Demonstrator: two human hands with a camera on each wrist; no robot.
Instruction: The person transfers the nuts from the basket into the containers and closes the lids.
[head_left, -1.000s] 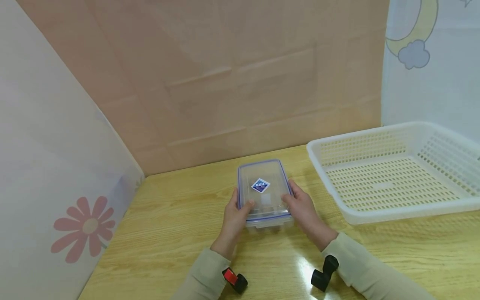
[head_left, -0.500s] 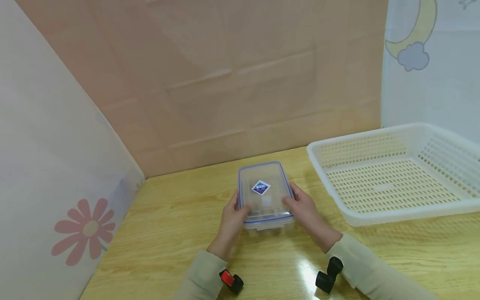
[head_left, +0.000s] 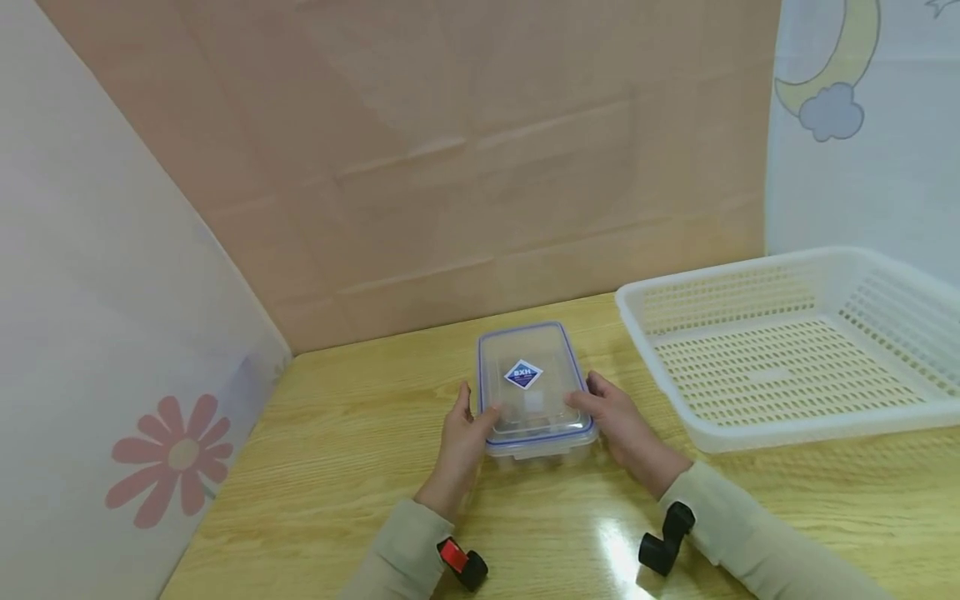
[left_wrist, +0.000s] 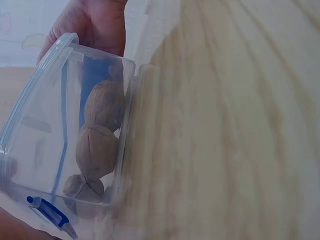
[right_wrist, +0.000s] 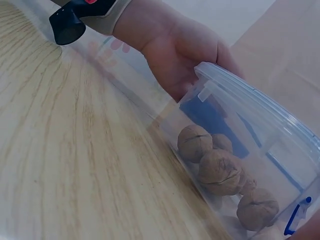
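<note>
Since a second ago the right forearm has slid a little further right and the container's near end has turned slightly toward the right, while both hands stay on its sides. Largest in view is the wooden table (head_left: 337, 467), with the clear plastic container (head_left: 534, 392) as the landmark near its middle. To the right of the container, apart from it, sits a white perforated basket (head_left: 787, 433). Behind the container rises a peach wall panel (head_left: 450, 167); left of it stands a pale panel with a red flower print (head_left: 171, 454). The container lies flat, lid up, its long axis running away from the person toward the wall, near end angled slightly right. Its lid has a blue rim seal and a blue diamond label (head_left: 522, 374) reading "BXH". Through the clear wall, several walnuts (right_wrist: 215, 167) show inside. The left hand (head_left: 463, 437) clasps the container's left near side, thumb curled onto the lid edge. The right hand (head_left: 626, 429) clasps the right near side, its thumb likewise on the lid edge.
</note>
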